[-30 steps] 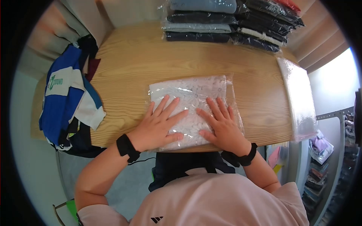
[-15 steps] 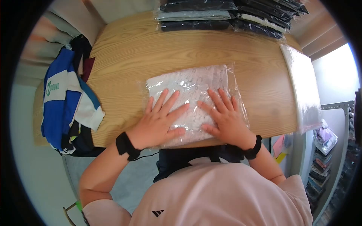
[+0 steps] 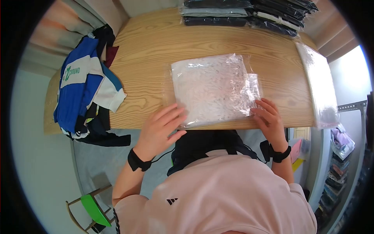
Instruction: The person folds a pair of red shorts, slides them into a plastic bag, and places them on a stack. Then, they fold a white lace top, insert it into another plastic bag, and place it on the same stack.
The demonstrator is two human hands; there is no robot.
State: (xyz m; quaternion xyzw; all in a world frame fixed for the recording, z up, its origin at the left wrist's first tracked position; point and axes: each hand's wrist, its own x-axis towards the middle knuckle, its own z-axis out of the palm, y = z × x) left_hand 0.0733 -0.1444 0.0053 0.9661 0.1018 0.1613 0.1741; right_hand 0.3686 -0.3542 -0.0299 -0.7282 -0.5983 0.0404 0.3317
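Observation:
A folded pale pink-white garment in a clear plastic bag [image 3: 212, 91] lies flat near the table's front edge. The bag's right side has a crinkled, shiny flap [image 3: 253, 87] that looks folded over. At the near left corner is my left hand [image 3: 159, 126], fingers stretched out and apart, fingertips touching the plastic. My right hand [image 3: 270, 121] is at the near right corner, its fingers bent and thumb close to them on the edge of the plastic. How much plastic sits between those fingertips is hard to see.
Several bagged dark and grey garments [image 3: 216, 13] are stacked at the back. A heap of clothes with a blue and white sweatshirt [image 3: 80, 74] hangs over the left edge. Clear plastic bags [image 3: 319, 85] lie along the right edge. A green chair [image 3: 95, 210] stands on the floor.
Both hands were spread flat on the middle of the bag. Now they have drawn back to its near left and right corners. The right flap now looks folded inward. The camera view has shifted.

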